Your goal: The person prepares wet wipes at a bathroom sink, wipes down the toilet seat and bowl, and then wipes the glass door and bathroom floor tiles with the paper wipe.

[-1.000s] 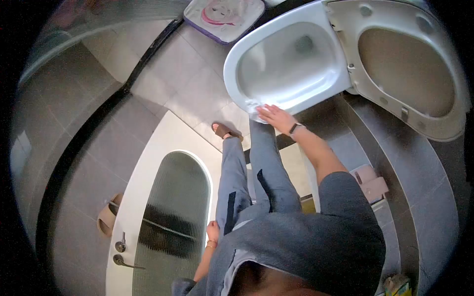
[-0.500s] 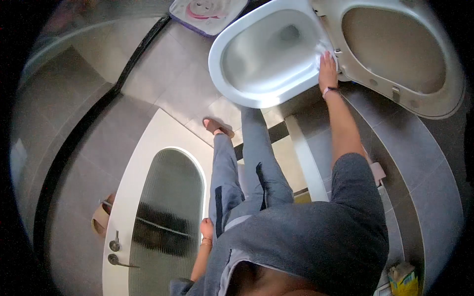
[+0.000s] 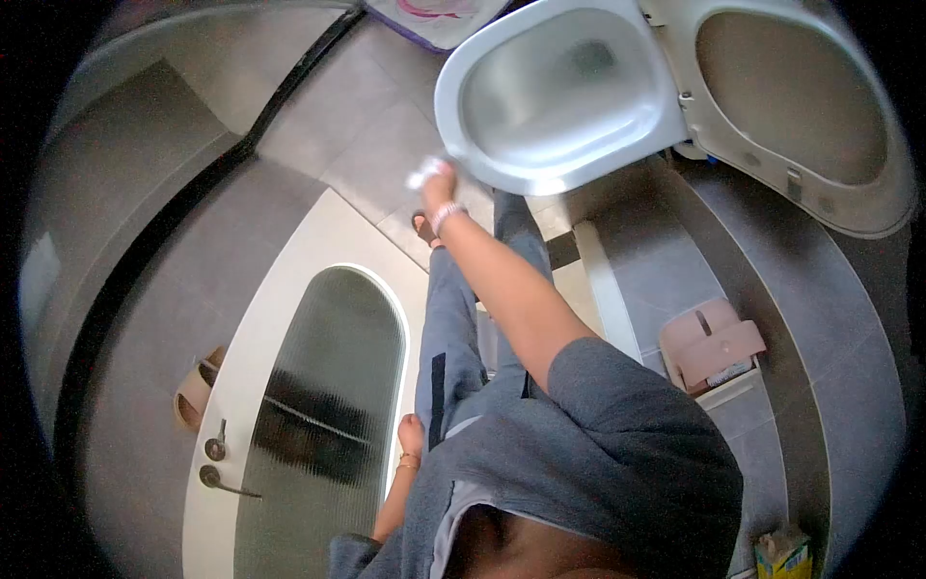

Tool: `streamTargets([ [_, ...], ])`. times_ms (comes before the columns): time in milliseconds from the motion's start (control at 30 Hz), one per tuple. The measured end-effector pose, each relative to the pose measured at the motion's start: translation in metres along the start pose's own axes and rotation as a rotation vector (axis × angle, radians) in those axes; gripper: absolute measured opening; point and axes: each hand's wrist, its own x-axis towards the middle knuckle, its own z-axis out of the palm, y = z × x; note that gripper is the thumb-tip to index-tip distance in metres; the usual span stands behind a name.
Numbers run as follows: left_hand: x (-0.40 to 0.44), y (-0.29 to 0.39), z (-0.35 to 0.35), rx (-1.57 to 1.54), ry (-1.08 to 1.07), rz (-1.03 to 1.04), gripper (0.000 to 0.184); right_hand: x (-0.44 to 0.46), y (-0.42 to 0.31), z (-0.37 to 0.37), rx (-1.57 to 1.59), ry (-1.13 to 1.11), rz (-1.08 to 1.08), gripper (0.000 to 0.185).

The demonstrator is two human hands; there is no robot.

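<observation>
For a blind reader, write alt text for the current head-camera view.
A person's right hand holds a blurred white wad near the front of a white toilet with its seat raised. The left hand hangs beside the thigh, near a white door.

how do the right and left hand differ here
The right hand grips a crumpled white wipe, while nothing can be seen in the left hand. The right hand is stretched out near the toilet's rim; the left hand hangs close beside the body. A wide, pale band circles the right wrist, a thin bracelet the left. Both hands are ungloved.
</observation>
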Motion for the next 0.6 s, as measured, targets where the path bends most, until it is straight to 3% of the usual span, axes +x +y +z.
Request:
streamTargets([
  [33, -0.001, 0.019, -0.005, -0.049, -0.061, -0.024, 0.034, 0.023, 0.019, 0.009, 0.111, -0.058, -0.070, 0.029],
  [67, -0.005, 0.024, -0.011, -0.099, -0.114, -0.058, 0.034, 0.017, -0.026, 0.013, 0.352, -0.320, -0.057, 0.030],
  [100, 0.012, -0.032, 0.022, 0.046, -0.040, 0.235, 0.035, -0.001, -0.080, 0.022, 0.600, -0.602, -0.041, 0.031],
  [233, 0.001, 0.017, 0.002, -0.157, -0.117, -0.054, 0.034, -0.037, -0.132, -0.013, 0.738, -0.865, 0.043, 0.034],
  [267, 0.019, -0.018, 0.028, 0.005, -0.049, 0.178, 0.034, -0.065, -0.142, -0.037, 0.859, -0.945, 0.145, 0.036],
  [300, 0.021, -0.016, 0.029, -0.014, -0.037, 0.180, 0.034, -0.087, -0.150, -0.053, 0.970, -1.026, 0.251, 0.039],
  [367, 0.033, 0.002, 0.026, -0.054, -0.051, 0.091, 0.036, -0.081, -0.130, -0.060, 1.095, -1.341, 0.124, 0.044],
  [467, 0.045, 0.012, 0.022, -0.150, 0.021, 0.123, 0.034, -0.118, -0.133, -0.074, 1.145, -1.318, 0.134, 0.047],
  [600, 0.061, 0.002, 0.014, -0.298, 0.082, 0.196, 0.032, -0.136, -0.093, -0.066, 0.984, -1.134, 0.064, 0.049],
])
